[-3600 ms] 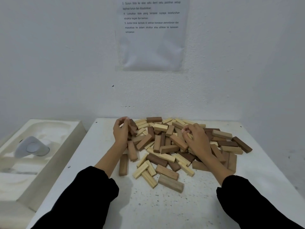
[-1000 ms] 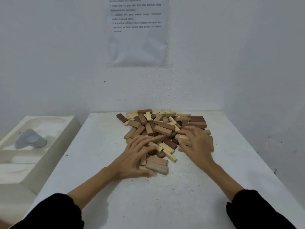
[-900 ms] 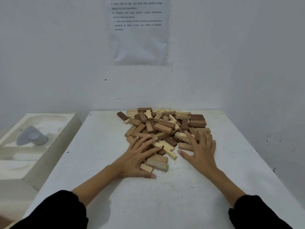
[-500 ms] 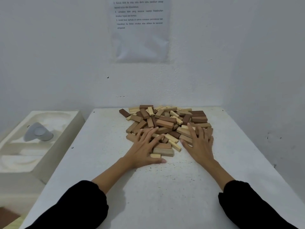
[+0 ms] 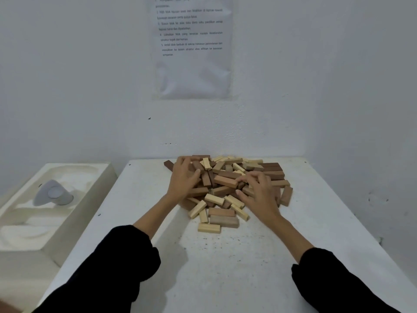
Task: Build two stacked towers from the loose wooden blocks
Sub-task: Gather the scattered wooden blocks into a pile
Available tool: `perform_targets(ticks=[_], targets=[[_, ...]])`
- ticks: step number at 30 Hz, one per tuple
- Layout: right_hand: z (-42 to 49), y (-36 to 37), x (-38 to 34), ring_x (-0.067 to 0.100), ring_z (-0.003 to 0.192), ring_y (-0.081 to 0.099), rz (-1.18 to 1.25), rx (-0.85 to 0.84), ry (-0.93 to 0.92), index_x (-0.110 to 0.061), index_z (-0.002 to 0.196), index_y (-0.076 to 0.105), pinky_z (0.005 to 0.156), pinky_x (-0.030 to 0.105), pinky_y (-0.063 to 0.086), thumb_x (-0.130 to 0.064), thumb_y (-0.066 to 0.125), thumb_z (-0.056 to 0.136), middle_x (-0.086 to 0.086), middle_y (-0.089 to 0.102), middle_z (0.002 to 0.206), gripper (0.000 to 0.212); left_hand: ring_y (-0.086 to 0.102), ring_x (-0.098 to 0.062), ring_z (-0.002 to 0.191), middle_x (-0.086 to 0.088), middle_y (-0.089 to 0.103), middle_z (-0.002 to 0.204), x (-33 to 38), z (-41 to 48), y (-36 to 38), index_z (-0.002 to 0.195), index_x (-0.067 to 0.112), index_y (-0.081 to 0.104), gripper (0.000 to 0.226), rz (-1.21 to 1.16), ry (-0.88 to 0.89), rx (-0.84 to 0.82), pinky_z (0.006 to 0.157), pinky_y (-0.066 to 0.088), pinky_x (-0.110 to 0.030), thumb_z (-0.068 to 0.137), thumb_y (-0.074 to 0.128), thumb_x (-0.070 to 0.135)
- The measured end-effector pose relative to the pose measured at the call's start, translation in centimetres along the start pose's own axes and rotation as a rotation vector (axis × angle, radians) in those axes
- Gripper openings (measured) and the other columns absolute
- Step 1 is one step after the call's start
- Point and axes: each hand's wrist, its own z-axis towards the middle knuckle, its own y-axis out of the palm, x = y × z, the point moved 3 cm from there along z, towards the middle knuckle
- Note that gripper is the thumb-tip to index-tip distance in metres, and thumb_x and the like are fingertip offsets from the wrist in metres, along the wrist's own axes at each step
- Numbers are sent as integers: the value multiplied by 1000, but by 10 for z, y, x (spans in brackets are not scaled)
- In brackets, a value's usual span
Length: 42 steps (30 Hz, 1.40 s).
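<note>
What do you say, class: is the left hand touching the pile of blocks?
Touching. The head view shows the left hand lying on the pile, its fingers bent over the pile's far left part.

A person's two arms, seen from the wearer's own viewpoint. The left hand [image 5: 184, 177] and right hand [image 5: 259, 195] are bare. The left sleeve [image 5: 117, 267] and right sleeve [image 5: 334, 285] are plain, loose, matte black fabric. Each ends in a softly bunched cuff well back from its hand, leaving wrist and forearm uncovered.
</note>
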Motion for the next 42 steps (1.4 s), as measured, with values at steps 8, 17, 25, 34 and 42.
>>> perform_targets(ticks=[8,17,25,34,42], targets=[[33,11,-6,17,112,44,-161,-287,30,-32,107,65,100,36,33,-36,73,77,-6,56,115,31,44,-24,119,-10,46,124,-28,31,1,122,18,54,52,-6,-183,-130,92,38,-31,74,66,36],[41,8,-3,10,92,54,59,-184,177,-16,84,73,71,22,37,-21,81,71,-3,62,97,16,43,-23,125,-4,52,133,-34,40,16,130,30,51,77,66,-161,-298,103,39,-43,60,65,58],[49,8,-12,12,89,61,-58,-314,234,-17,77,72,71,32,52,-22,79,73,-1,69,93,9,39,-29,129,-14,43,139,-45,54,21,132,22,52,58,146,-179,-359,105,36,-46,79,76,26],[46,12,-12,11,94,60,-98,-257,259,-21,82,75,64,27,46,-27,79,72,-2,70,93,12,48,-37,117,-17,53,123,-56,56,21,134,27,50,55,178,-238,-398,100,41,-44,83,70,36],[41,10,-11,17,102,57,-24,-246,243,-21,80,75,75,33,50,-26,79,73,-1,70,92,11,48,-21,105,-7,44,117,-44,56,13,111,28,64,37,175,-286,-135,89,39,-35,76,77,32]])
